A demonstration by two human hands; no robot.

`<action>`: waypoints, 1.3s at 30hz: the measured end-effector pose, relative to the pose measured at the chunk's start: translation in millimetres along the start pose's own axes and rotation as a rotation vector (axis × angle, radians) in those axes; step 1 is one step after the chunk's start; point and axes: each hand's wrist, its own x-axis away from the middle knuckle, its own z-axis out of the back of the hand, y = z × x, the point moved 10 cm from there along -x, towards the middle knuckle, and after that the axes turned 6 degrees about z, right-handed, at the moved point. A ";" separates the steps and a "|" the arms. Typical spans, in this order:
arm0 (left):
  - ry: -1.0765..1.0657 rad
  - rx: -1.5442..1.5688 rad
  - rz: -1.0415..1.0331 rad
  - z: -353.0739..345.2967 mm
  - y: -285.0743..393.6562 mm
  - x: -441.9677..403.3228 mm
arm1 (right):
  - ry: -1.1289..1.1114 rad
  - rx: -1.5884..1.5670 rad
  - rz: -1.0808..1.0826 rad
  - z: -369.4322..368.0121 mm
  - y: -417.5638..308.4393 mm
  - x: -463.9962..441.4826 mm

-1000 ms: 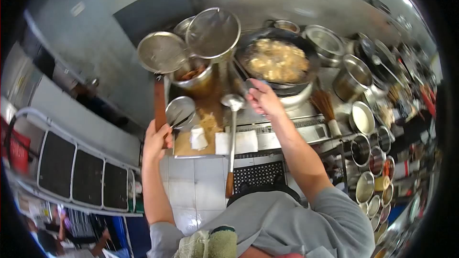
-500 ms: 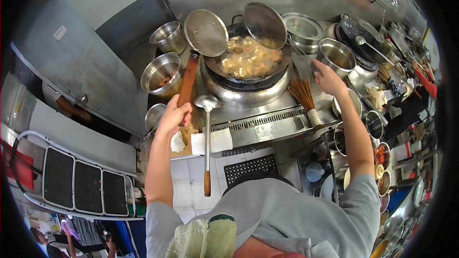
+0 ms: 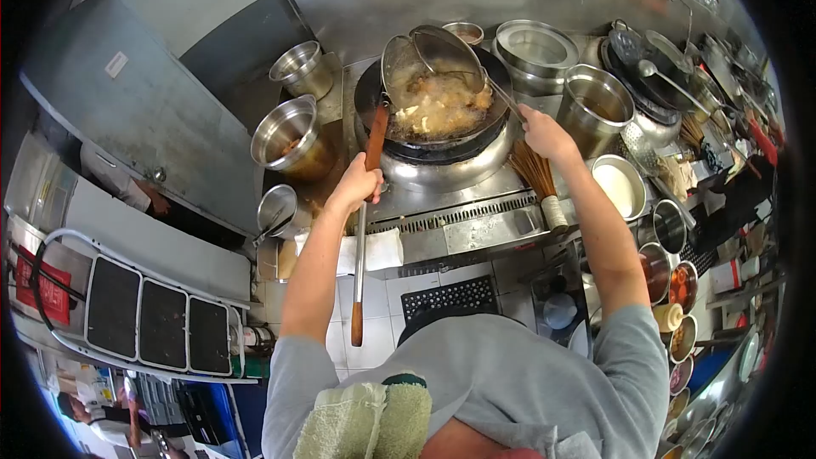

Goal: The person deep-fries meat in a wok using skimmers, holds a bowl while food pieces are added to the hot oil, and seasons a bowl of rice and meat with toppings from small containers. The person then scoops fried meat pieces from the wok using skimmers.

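Observation:
A large black wok holds bubbling oil with golden pieces of food on a round steel burner. My left hand grips the flat wooden handle of a mesh strainer, whose round head is tilted in the wok's left side. In my right hand is the thin metal handle of a second strainer, tipped over the back of the wok and close beside the first. A long ladle with a wooden end lies below my left hand, its bowl hidden.
Two steel pots stand left of the wok. A bamboo brush, a pot of liquid and a bowl of white liquid are at the right. A person is at the lower left.
Both strainers have come down from above the wok into it. My left hand has moved right and slightly up; my right hand has shifted left. The view has barely shifted since half a second ago.

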 end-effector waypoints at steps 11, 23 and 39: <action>-0.410 0.691 0.191 9.1 -20.5 11.9 | -0.035 -0.553 -0.488 -29.0 5.6 19.0; -0.419 0.808 0.128 15.7 -16.7 24.7 | 0.128 0.006 -0.169 -6.1 -48.0 18.5; -0.369 0.815 0.061 43.8 -6.9 64.5 | -0.076 -0.435 -0.450 -24.3 -26.2 10.3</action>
